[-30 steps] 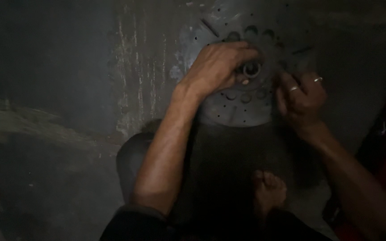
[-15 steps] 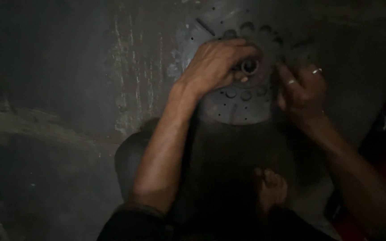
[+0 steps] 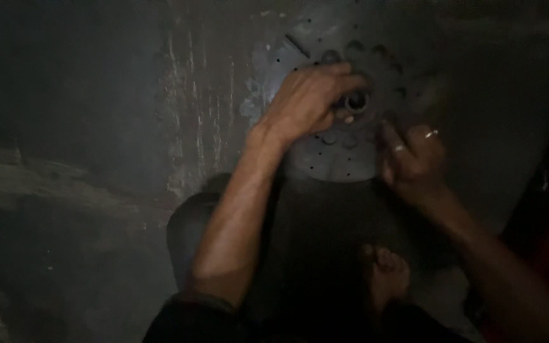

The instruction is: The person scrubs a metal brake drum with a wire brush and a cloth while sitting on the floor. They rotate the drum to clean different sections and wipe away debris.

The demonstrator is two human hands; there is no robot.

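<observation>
The left hand (image 3: 306,101) curls closed around the round hub (image 3: 356,101) of a drilled metal disc (image 3: 325,152); the ringed right hand (image 3: 411,159) presses its bent fingers, holding nothing, on the disc's edge above rough concrete floor (image 3: 96,190).

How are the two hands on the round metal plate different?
The left hand lies over the middle of the round metal plate, fingers curled at its small center ring; the right hand sits at the plate's lower right edge. The right hand wears rings; none show on the left hand. Both touch the same plate.
</observation>
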